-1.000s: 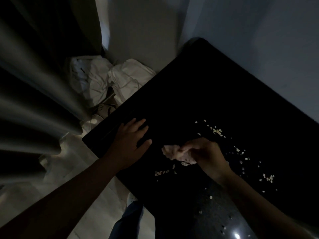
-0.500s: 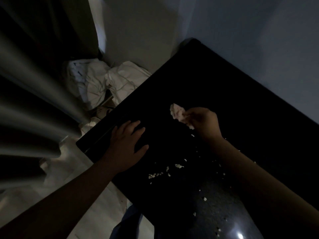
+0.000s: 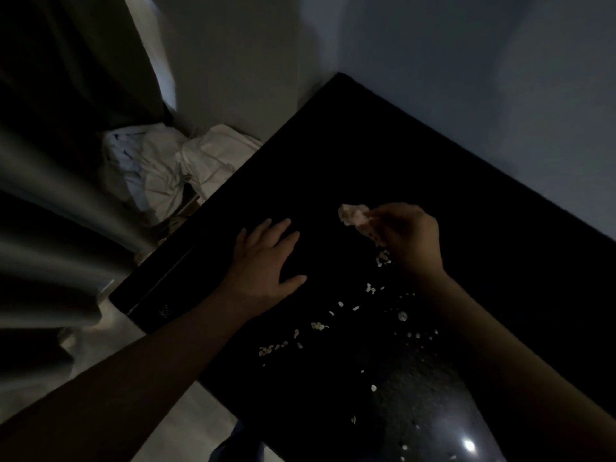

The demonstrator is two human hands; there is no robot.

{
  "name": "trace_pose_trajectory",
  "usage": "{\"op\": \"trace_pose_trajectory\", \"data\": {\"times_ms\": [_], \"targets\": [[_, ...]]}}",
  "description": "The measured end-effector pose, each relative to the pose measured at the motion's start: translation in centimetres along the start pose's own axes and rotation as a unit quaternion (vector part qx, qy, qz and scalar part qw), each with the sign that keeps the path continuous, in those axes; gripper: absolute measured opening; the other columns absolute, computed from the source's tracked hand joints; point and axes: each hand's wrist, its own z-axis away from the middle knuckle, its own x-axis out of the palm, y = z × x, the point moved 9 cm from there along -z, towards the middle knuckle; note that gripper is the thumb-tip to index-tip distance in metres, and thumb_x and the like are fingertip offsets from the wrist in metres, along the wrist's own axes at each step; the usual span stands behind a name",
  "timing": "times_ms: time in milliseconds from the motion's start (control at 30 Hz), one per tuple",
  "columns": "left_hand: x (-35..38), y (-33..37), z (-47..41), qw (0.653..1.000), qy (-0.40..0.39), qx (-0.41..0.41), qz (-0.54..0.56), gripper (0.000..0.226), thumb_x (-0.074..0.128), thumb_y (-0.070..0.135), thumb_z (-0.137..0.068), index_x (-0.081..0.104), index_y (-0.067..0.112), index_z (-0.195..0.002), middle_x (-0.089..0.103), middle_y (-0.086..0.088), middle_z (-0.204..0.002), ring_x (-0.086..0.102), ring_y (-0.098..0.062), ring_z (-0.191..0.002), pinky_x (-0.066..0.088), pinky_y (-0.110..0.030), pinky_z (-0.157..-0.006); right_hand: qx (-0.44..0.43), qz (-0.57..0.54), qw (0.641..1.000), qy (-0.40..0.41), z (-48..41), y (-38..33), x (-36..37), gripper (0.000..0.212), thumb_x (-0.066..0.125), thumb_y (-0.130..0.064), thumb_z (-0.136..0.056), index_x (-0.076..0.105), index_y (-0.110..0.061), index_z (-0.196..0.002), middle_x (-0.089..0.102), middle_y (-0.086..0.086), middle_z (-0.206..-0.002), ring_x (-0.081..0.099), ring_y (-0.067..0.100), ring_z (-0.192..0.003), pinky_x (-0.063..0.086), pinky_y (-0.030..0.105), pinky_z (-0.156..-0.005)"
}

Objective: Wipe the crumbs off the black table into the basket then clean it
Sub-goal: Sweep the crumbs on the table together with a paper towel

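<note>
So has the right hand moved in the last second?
Yes. The right hand, gripping the cloth, went up the black table toward its far corner, away from the near edge.

The left hand [image 3: 266, 261], flat on the black table [image 3: 383, 155], stands between the crumbs [image 3: 319, 326] and the left edge.

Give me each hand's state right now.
Left hand: open, flat on the black table.
Right hand: closed, holding a crumpled cloth.

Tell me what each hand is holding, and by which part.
The right hand grips a crumpled pale cloth by one end; the left hand holds nothing.
</note>
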Motion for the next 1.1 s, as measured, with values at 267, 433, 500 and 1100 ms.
{"op": "trace_pose_trajectory", "data": {"times_ms": [267,433,500,1100], "targets": [[2.0,0.1,-0.9,0.992,-0.066,-0.047,-0.092,0.093,0.017,0.079,-0.071,-0.002,0.034,-0.15,-0.019,0.005,-0.157,-0.02,-0.022,-0.143,-0.006,-0.058,-0.112,0.069,-0.044,0.996,-0.04,5.0,3.0,2.0,0.026,0.065,-0.008,-0.079,0.072,-0.033,-0.081,0.071,-0.014,-0.083,0.067,0.004,-0.081,0.051,0.022,-0.076],[2.0,-0.1,-0.7,0.993,-0.051,-0.034,-0.099,0.092,0.011,0.08,-0.07,-0.004,0.035,-0.149,-0.02,0.006,-0.157,-0.02,-0.021,-0.143,-0.005,-0.057,-0.113,0.09,-0.118,0.986,-0.08,10.1,2.1,1.5,0.032,0.057,0.002,-0.077,0.074,-0.025,-0.081,0.073,-0.004,-0.088,0.068,0.008,-0.088,0.052,0.022,-0.078],[1.9,0.0,-0.6,0.993,-0.047,-0.036,-0.099,0.091,0.012,0.08,-0.071,-0.003,0.035,-0.15,-0.02,0.006,-0.157,-0.019,-0.021,-0.143,-0.005,-0.057,-0.112,0.111,-0.155,0.979,-0.07,8.4,1.9,0.1,0.029,0.06,0.004,-0.079,0.072,-0.022,-0.082,0.073,0.001,-0.083,0.069,0.007,-0.077,0.053,0.022,-0.07],[0.5,3.5,-1.3,0.999,-0.019,-0.012,-0.024,0.095,0.023,0.072,-0.068,0.028,0.02,-0.147,0.014,-0.003,-0.157,0.005,-0.027,-0.143,0.012,-0.054,-0.114,0.115,-0.099,0.988,-0.036,12.4,3.9,-3.0,0.031,0.064,-0.004,-0.081,0.072,-0.034,-0.083,0.07,-0.014,-0.09,0.065,0.01,-0.084,0.051,0.023,-0.07]]}}
